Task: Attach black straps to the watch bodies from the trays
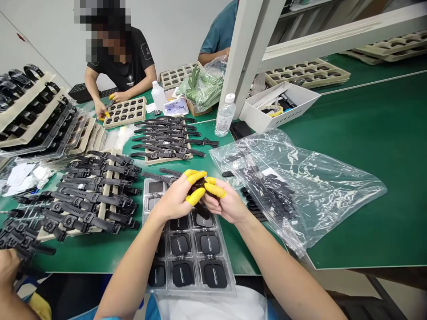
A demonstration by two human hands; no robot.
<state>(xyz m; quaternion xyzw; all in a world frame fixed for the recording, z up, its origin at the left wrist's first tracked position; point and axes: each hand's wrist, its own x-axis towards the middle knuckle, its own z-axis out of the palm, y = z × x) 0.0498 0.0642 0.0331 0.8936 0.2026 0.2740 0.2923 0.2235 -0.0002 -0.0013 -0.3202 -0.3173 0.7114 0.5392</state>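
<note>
- We hold a small black part [199, 189] between both hands above the clear tray [223, 262], which lies at the near edge of the bench [367, 146].
- Left hand [176, 200]: grip closed on the black part; yellow finger cots [196, 178] cover its fingertips.
- Right hand [227, 204]: grip closed on the same part from the opposite side, also with yellow cots.
- The part is largely hidden by our fingers; its shape cannot be told.
- The clear tray holds rows of black watch bodies [209, 243] in separate pockets. Our forearms cross over its near rows.
- Just right of the hands lies a crumpled clear plastic bag [316, 186] with black straps inside, reaching toward the near right edge of the bench.
- Left of the tray, assembled black watches [93, 200] lie in rows across pale racks.
- Beyond the tray, a second batch of watches [167, 138] rests on a pale tray toward the middle of the bench.
- A water bottle [224, 115] stands upright next to a white post [247, 53]; a white box [283, 106] sits to its right.
- At the far edge, a person in a black shirt [123, 62] works over a beige tray [125, 111].
- Another person's hand [8, 266] shows at the near left corner.
</note>
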